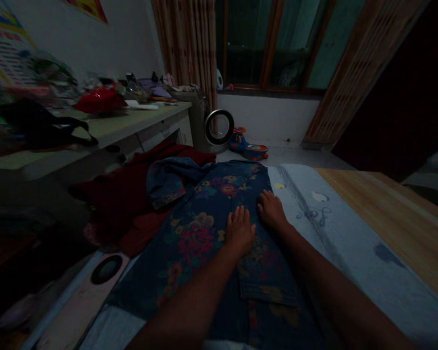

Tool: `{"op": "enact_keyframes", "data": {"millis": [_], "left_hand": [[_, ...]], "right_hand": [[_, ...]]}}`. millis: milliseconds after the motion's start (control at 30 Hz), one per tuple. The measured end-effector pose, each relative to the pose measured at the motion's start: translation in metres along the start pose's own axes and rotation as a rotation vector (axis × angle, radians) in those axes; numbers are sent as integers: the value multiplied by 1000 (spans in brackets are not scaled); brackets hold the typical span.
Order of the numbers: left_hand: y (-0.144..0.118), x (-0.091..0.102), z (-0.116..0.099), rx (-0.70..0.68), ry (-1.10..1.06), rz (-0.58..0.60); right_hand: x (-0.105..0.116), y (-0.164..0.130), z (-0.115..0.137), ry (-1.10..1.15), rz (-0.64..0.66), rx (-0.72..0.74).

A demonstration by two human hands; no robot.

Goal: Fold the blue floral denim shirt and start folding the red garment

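A dark blue denim garment with printed red and yellow flowers (195, 243) lies spread out face up on the padded surface. One of its sleeves (266, 272) is folded in over the body, its cuff toward me, while the other sleeve (168, 180) stretches out to the left. My left hand (240, 231) rests flat on the folded sleeve's upper part, fingers extended. Close to the garment's right edge, my right hand (272, 209) presses down with its fingers slightly bent. Neither hand shows anything gripped.
Dark red clothes (117, 204) are heaped on the left. A pale blue printed sheet (310, 218) and a wooden board (379, 204) extend to the right. Beyond are a cluttered desk (146, 124), a round glass door standing ajar (207, 129) and a child's ride-on toy (246, 147).
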State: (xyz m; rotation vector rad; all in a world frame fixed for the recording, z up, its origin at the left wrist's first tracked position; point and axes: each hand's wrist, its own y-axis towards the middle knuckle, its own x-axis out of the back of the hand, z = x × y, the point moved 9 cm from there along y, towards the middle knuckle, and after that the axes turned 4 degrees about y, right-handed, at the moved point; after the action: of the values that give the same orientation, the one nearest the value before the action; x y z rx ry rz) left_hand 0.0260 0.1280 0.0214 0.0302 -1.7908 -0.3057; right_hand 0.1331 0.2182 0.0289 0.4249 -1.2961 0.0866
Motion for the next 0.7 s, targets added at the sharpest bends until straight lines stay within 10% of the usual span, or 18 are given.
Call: {"op": "enact_keyframes", "data": {"millis": [200,700], "left_hand": [[-2,-5,-1,-10,34,75],[-2,-9,3,35,61,136]], "right_hand": [[-22,-31,34,100,99,189],[-16,-27,-16,-64,181,-87]]}}
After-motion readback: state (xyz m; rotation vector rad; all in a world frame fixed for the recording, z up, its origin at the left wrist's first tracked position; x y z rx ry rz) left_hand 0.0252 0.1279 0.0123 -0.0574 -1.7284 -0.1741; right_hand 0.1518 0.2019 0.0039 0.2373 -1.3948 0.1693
